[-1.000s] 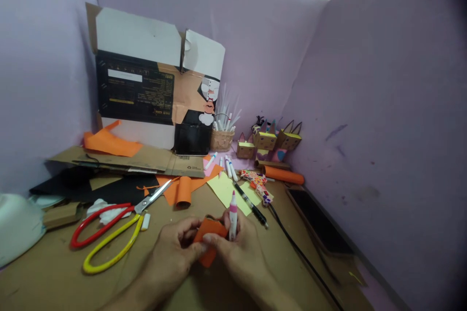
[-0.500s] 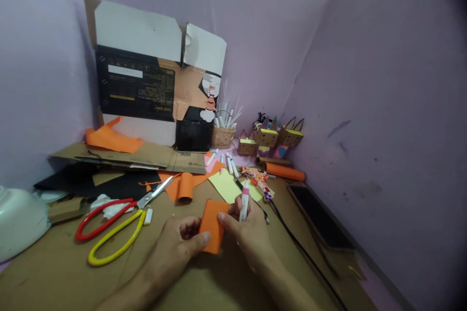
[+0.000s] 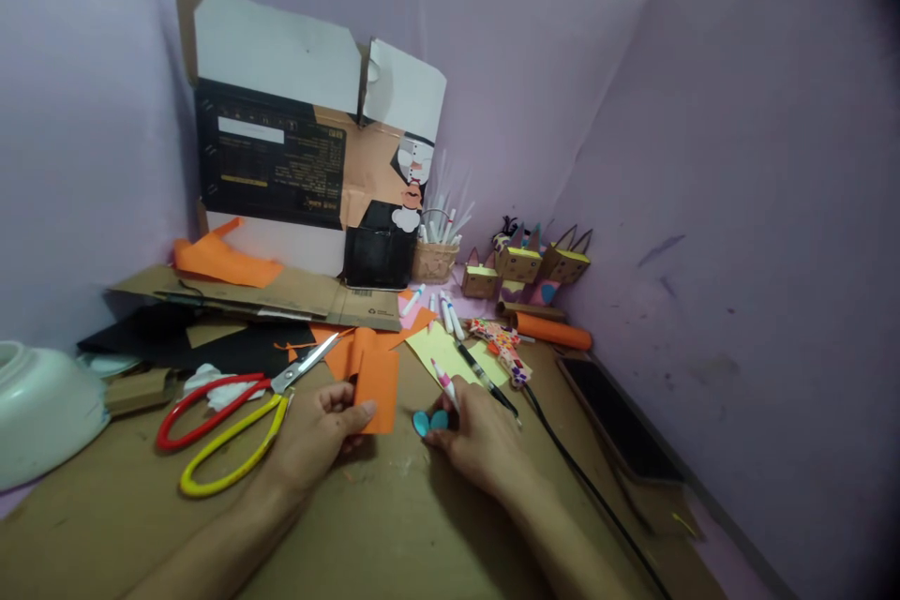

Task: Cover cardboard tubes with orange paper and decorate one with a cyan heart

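My left hand [image 3: 320,431] is closed on a flat piece of orange paper [image 3: 380,394], thumb on its front face. That paper partly covers a rolled orange tube [image 3: 364,343] behind it. In my right hand [image 3: 485,441] a white marker with a pink tip [image 3: 444,381] points up and to the left. The fingertips of that hand also touch two small blue rounded pieces [image 3: 422,423], side by side just above the cardboard; whether they are pinched is hard to see. Red-and-yellow-handled scissors [image 3: 279,383] lie left of my left hand.
A glue gun with a patterned cover [image 3: 504,352] and its black cord lies at the right, near a phone [image 3: 619,417]. A black pen [image 3: 485,370] rests on yellow paper [image 3: 430,353]. At left stands a pale bowl [image 3: 49,417]; behind, a marker basket [image 3: 436,262] and cardboard cat figures [image 3: 520,264].
My left hand has moved the orange paper left and up, in front of the tube. My right hand has let go of the paper, and the blue pieces now show at its fingertips.
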The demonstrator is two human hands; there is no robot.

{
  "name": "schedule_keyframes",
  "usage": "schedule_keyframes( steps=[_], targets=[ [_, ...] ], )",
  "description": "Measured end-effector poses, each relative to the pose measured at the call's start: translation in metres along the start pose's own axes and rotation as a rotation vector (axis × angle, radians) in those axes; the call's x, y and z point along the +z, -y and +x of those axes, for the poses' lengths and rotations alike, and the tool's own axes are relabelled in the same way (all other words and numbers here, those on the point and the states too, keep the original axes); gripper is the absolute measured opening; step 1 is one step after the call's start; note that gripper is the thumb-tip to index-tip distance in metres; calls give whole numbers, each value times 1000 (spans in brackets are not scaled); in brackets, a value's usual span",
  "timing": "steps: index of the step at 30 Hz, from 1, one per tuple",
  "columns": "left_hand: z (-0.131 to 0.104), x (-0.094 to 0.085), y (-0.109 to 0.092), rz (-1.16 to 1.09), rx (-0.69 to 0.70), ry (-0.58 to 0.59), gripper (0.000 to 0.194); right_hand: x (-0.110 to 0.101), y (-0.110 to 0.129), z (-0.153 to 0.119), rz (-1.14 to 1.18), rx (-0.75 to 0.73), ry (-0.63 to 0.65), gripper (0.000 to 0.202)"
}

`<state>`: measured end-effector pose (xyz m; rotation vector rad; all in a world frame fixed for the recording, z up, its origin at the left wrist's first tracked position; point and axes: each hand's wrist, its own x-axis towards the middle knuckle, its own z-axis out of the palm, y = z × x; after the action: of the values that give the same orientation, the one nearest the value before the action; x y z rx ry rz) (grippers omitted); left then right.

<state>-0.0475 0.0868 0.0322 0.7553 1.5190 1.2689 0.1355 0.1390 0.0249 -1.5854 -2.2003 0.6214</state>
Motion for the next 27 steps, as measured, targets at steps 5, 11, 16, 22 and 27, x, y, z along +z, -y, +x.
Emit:
schedule_keyframes(
  steps=[5,11,16,22,27],
  targets=[
    [-3,4,2,9,2,38,27,2,-4,5,325,13,3,19],
    [-11,10,2,74,-15,126,28,-11,13,-2,972,83,2,34],
    [-20,20,4,119,69,255,24,-1,24,-12,909,-20,-129,31],
    [-22,18,8,146,128,326,29,9,16,-11,580,-87,-248,25],
    [-21,16,10,145,137,329,26,8,13,-9,639,-35,-164,24]
  ],
)
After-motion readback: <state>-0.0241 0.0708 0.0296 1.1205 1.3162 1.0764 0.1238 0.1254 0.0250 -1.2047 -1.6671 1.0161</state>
